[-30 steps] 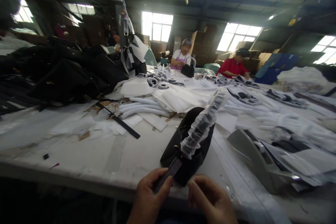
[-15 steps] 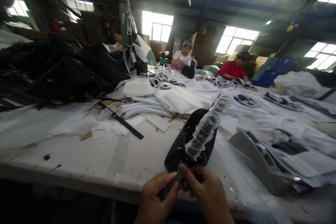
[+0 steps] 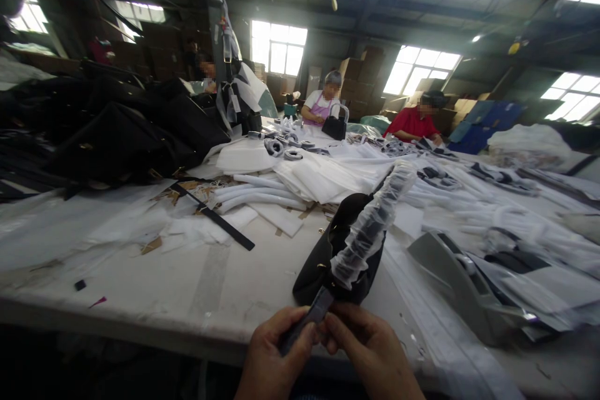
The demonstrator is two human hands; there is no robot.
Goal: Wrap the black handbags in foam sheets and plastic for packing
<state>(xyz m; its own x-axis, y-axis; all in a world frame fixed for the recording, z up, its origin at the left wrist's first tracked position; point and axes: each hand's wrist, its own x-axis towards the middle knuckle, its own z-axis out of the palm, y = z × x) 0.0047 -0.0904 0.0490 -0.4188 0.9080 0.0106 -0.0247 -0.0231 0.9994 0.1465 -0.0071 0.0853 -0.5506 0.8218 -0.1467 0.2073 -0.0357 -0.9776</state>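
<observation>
A black handbag [image 3: 309,275] lies on the white table close to its front edge. Its arched handle is wrapped in a crinkled clear plastic sleeve [image 3: 370,228]. From the bag's near end a dark strap [image 3: 320,306] comes toward me. My left hand [image 3: 279,344] is closed around this strap, thumb on top. Right beside it, my right hand [image 3: 363,344] pinches at the strap's edge with thumb and fingers; its fingertips are partly hidden. Both hands are near the table edge, just in front of the bag.
A heap of black bags [image 3: 126,137] covers the left. White foam sheets [image 3: 319,175] and tubes spread across the middle, near a loose black strip [image 3: 229,228]. A grey tape dispenser [image 3: 464,287] stands at right. Two people, one in a red top [image 3: 407,124], work across the table.
The strap has turned so that its flat face shows between my hands. My right hand has shifted slightly down along it. The bag has hardly moved.
</observation>
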